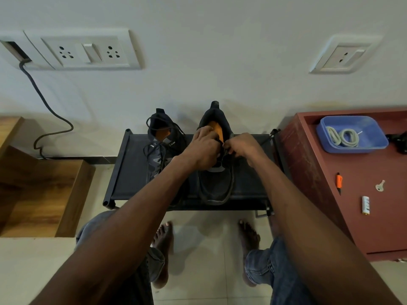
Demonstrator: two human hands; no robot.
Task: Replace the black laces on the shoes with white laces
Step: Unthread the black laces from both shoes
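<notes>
A blue rectangular plastic tub (374,130) on a red cabinet (330,168) holds coiled white laces (342,137). On a black fabric rack (132,172), both hands, left (203,148) and right (243,144), pinch the black lace (219,141) of the right-side black shoe with orange insole (217,164).

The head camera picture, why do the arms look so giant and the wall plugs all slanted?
Head view: the wide-angle lens stretches the picture's edges, so the forearms balloon near the bottom and the white wall socket plate tilts; the middle, where both hands work at the black shoe with orange insole, stays fairly sharp under dim, soft light.
</notes>
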